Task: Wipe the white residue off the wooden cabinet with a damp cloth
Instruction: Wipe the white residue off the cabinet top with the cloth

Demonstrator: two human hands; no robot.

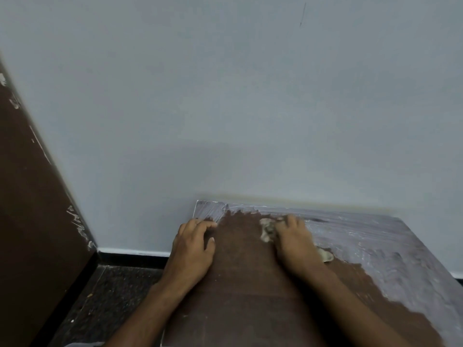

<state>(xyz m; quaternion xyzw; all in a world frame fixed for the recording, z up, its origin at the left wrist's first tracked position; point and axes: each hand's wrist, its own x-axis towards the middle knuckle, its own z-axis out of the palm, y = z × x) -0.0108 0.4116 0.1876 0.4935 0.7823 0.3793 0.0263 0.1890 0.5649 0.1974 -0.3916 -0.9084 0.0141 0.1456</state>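
Note:
The wooden cabinet top (240,284) stands against the wall, brown down its middle. White residue (375,236) streaks its back edge and right side. My right hand (295,242) lies palm down on a crumpled pale cloth (268,230), pressing it to the wood near the back; a bit of cloth (325,255) sticks out by the wrist. My left hand (194,246) rests flat on the cabinet's left edge, fingertips touching the residue at the back left corner.
A plain grey wall (250,108) rises directly behind the cabinet. A tall brown wooden panel (30,209) with white smears stands at the left. Dark speckled floor (112,296) and a black skirting strip lie between them.

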